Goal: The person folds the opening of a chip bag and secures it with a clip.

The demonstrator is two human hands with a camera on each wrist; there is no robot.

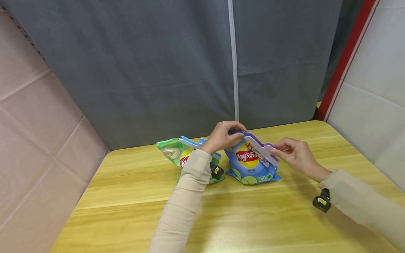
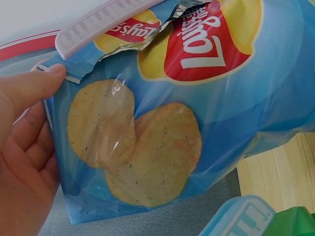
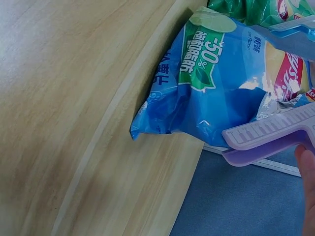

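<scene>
A blue bag of Lay's chips stands on the table with its torn top folded over. My left hand pinches the bag's upper left corner, thumb on the folded strip in the left wrist view. A purple bag clip lies slantwise along the folded top. My right hand holds the clip by its handle between thumb and fingers. In the right wrist view the clip's bars show a narrow gap at the near end.
Left of the blue bag, partly behind my left forearm, is a green Lay's bag with a light blue clip across its top. The wooden table meets a grey curtain at the back.
</scene>
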